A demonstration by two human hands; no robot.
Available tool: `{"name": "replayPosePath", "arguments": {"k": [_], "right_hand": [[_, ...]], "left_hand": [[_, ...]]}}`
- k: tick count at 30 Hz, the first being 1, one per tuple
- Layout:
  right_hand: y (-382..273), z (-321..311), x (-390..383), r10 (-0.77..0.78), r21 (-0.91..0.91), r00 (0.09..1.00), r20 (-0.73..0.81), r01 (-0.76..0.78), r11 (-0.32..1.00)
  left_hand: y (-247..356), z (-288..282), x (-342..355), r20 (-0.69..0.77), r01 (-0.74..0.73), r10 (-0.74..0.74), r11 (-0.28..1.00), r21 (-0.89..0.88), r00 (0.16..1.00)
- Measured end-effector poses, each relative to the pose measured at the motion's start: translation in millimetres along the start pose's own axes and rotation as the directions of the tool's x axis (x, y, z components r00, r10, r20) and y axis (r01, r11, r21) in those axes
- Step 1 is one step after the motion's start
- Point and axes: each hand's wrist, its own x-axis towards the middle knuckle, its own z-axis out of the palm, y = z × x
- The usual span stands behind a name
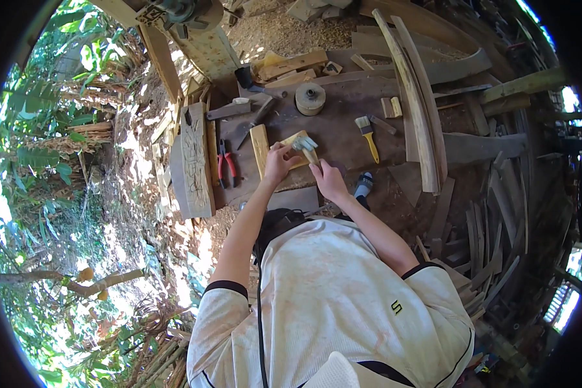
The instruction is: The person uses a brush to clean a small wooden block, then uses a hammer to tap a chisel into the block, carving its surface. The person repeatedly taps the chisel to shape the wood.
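My right hand (330,180) is closed round the wooden handle of a brush (305,144), whose pale bluish head lies over a small wooden block (293,138). My left hand (279,163) grips the left side of that block, its fingertips close to the brush head; some fingers are hidden. Just left of it lies a narrow wooden bar (259,147). Farther left are red-handled pliers (226,165) and a carved board (199,161). A paintbrush with a yellow handle (371,146) rests to the right of my hands.
Beyond my hands stands a round, pale container (310,99). A dark-bladed tool (260,116) lies left of it. Long planks (415,97) stretch along the right side, with wood offcuts (297,63) at the back. A foot in a sandal (364,185) is near my right hand.
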Motion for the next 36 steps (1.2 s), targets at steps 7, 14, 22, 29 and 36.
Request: {"name": "replayPosePath", "arguments": {"k": [7,14,22,29,36], "right_hand": [[7.2,-2.4,2.6,0.086,0.086,0.993,-0.076,-0.079,0.993],[24.1,-8.0,1.6,0.161,0.028,0.987,-0.003,-0.161,0.987],[19.7,-12.0,1.7,0.175,-0.126,0.983,0.054,-0.167,0.978],[16.3,-15.5,-0.7,0.180,-0.123,0.981,0.077,-0.169,0.978],[18.6,-12.5,-1.5,0.140,-0.181,0.988,0.064,-0.127,0.975]], "left_hand": [[5.6,1.8,-4.9,0.028,0.036,-0.036,0.999,0.000,0.999],[0.2,1.2,-0.9,0.054,0.003,-0.010,0.991,0.137,0.998],[4.0,-2.9,4.9,0.106,-0.059,0.040,0.982,0.177,0.994],[5.3,-1.4,4.9,0.177,-0.166,0.112,0.931,0.326,0.978],[-4.0,-5.8,6.7,0.352,-0.415,0.284,0.824,0.386,0.892]]}}
